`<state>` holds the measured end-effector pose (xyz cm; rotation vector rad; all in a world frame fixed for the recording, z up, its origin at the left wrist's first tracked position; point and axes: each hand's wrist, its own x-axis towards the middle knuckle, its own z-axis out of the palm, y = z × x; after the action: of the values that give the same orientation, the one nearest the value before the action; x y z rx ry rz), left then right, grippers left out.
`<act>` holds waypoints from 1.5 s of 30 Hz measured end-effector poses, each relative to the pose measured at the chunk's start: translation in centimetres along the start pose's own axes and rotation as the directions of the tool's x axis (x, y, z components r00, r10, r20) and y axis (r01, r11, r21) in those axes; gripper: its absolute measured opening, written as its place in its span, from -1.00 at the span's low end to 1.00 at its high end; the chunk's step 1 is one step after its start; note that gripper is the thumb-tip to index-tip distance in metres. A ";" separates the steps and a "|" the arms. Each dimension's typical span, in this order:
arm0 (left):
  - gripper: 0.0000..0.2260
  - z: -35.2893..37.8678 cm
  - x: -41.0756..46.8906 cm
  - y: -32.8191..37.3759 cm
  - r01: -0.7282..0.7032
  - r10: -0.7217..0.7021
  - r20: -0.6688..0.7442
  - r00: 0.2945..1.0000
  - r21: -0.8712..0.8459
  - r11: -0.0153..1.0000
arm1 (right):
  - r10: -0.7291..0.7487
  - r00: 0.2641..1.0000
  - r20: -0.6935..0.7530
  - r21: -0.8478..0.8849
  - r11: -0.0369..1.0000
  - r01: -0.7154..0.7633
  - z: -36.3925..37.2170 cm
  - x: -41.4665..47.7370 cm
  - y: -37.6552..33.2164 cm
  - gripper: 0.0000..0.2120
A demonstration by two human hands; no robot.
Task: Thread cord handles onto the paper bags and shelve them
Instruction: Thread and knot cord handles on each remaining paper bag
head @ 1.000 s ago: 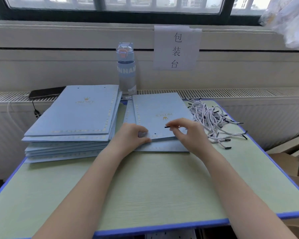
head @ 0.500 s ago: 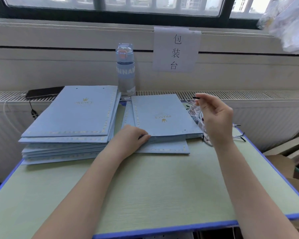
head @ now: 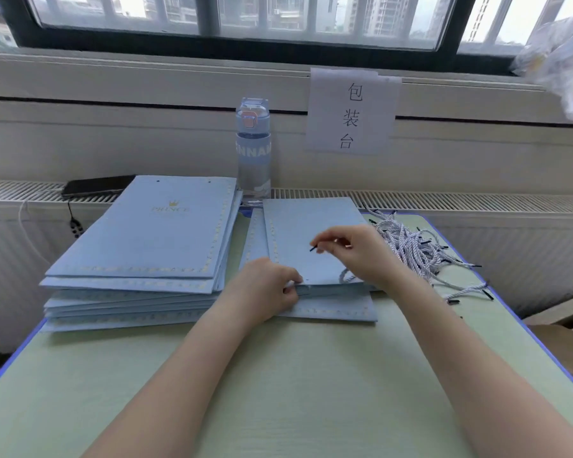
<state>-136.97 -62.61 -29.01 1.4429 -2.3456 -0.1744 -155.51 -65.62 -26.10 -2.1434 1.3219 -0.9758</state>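
Note:
A flat light-blue paper bag point(head: 298, 239) lies on top of another blue bag point(head: 338, 309) in the middle of the table, its punched edge toward me. My left hand point(head: 265, 292) pinches that near edge beside a small hole. My right hand point(head: 361, 252) hovers over the bag and pinches the black tip of a white-and-blue cord point(head: 344, 276), which loops down past the bag's near right edge. A loose pile of cords point(head: 417, 249) lies to the right.
A tall stack of flat blue bags point(head: 146, 249) fills the table's left side. A water bottle point(head: 253, 150) stands at the back, a phone point(head: 96, 185) lies on the radiator shelf. Cardboard boxes point(head: 563, 342) sit beyond the table's right edge.
My right hand rose toward the cord pile, then came back down over the bag with a cord's black tip. My left hand stayed at the bag's near edge.

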 end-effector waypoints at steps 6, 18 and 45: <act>-0.85 0.9 -0.1 -0.5 -0.024 0.009 -0.121 0.993 -0.121 0.992 | -0.015 0.998 0.067 -0.104 0.994 0.021 1.4 -1.0 2.4 -0.89; -0.88 1.9 -0.1 -1.8 -0.087 0.045 -0.207 0.977 -0.198 0.976 | -0.053 0.994 0.099 -0.065 0.996 0.060 2.8 -1.2 2.7 -0.91; -0.87 1.4 -0.7 -0.8 -0.076 -0.045 -0.327 0.944 -0.347 0.935 | -0.031 0.970 0.243 -0.151 0.986 0.070 1.3 -2.0 0.9 -0.76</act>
<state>-136.53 -62.54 -30.68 1.1719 -1.9330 -0.3096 -155.66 -64.21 -28.28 -2.3389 1.2680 -0.6220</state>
